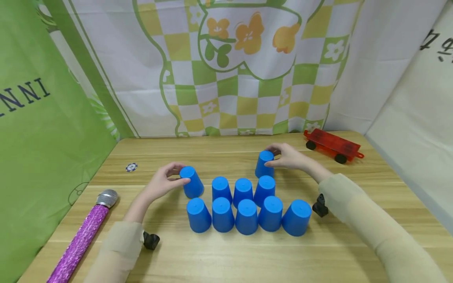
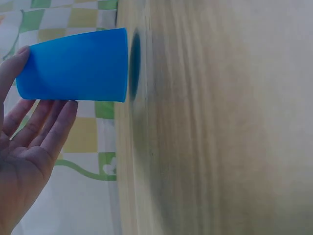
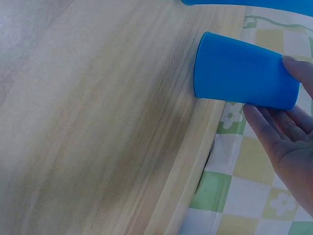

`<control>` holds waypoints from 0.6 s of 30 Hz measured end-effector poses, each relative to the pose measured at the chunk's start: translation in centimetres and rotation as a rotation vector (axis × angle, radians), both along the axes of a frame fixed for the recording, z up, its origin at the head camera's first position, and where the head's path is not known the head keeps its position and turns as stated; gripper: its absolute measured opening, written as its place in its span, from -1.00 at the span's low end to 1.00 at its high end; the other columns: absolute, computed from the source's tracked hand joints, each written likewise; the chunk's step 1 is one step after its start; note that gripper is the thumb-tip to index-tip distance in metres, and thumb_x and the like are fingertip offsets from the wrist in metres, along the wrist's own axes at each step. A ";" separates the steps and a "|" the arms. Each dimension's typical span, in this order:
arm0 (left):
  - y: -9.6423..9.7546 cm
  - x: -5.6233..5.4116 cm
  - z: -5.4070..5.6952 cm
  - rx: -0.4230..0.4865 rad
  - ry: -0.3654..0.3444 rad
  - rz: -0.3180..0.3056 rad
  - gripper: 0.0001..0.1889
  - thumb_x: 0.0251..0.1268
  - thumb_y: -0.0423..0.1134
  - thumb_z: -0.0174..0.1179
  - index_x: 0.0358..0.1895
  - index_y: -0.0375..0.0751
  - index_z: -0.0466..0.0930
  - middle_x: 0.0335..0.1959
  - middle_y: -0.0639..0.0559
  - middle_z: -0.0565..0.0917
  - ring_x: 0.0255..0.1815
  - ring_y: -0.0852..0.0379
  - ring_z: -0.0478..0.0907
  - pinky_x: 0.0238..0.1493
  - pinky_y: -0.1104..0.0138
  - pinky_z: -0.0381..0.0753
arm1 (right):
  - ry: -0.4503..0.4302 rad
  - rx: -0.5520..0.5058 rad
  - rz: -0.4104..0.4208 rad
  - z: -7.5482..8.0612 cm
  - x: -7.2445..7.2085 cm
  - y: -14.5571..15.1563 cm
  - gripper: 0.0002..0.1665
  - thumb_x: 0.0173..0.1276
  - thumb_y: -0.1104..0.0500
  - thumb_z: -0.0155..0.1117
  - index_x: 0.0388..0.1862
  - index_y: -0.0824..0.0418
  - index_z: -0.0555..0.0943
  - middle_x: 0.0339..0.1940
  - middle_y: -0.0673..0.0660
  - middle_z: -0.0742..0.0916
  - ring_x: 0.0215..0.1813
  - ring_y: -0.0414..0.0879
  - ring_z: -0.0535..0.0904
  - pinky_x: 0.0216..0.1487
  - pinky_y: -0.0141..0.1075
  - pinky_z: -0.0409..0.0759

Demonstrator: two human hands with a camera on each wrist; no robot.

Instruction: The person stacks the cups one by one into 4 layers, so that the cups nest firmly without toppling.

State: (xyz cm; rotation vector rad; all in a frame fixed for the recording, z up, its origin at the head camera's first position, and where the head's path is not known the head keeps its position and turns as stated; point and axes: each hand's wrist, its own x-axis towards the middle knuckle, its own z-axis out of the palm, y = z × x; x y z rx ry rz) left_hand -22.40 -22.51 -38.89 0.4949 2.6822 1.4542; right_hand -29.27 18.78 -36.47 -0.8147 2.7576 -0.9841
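My left hand (image 1: 164,182) pinches an upside-down blue cup (image 1: 192,182) near its closed end, between thumb and fingers. In the left wrist view that cup (image 2: 76,66) hangs slightly above the wooden surface, with a thin gap under its rim. Behind and to the right, my right hand (image 1: 284,156) grips another inverted blue cup (image 1: 264,165), thumb on one side and fingers on the other. Between and in front of the hands stand two rows of inverted blue cups: a back row of three (image 1: 243,192) and a longer front row (image 1: 246,217).
A purple glittery microphone (image 1: 85,236) lies along the left side of the wooden table (image 1: 212,259). Near the back left is a poker chip (image 1: 131,167). A red toy wagon (image 1: 332,144) stands at the back right. Patterned cloth (image 1: 247,94) hangs behind the table.
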 end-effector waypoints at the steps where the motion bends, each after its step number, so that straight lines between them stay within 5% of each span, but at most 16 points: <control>1: 0.0 -0.3 0.0 -0.003 -0.001 0.003 -0.48 0.15 -0.05 0.31 0.14 -0.17 0.44 0.10 -0.13 0.56 0.17 -0.12 0.49 0.16 -0.01 0.52 | -0.003 -0.002 0.003 0.0 0.0 0.0 -0.44 0.18 0.16 0.37 0.12 0.38 0.47 0.03 0.34 0.63 0.11 0.24 0.54 0.12 0.10 0.54; 14: 1.8 -4.2 0.1 -0.027 -0.024 -0.020 -0.46 0.16 -0.03 0.30 0.16 -0.20 0.42 0.16 -0.18 0.52 0.22 -0.16 0.46 0.19 -0.01 0.50 | -0.042 -0.001 0.016 0.3 -0.1 -0.3 -0.42 0.19 0.15 0.37 0.14 0.38 0.46 0.06 0.35 0.61 0.14 0.27 0.52 0.17 0.14 0.49; 18: 3.0 -4.5 0.9 -0.044 -0.033 -0.032 -0.45 0.17 -0.05 0.29 0.17 -0.23 0.41 0.16 -0.20 0.52 0.22 -0.18 0.45 0.23 -0.04 0.45 | -0.047 -0.002 0.022 0.2 -0.3 -0.4 -0.41 0.19 0.15 0.37 0.14 0.38 0.46 0.06 0.35 0.61 0.14 0.27 0.52 0.17 0.13 0.49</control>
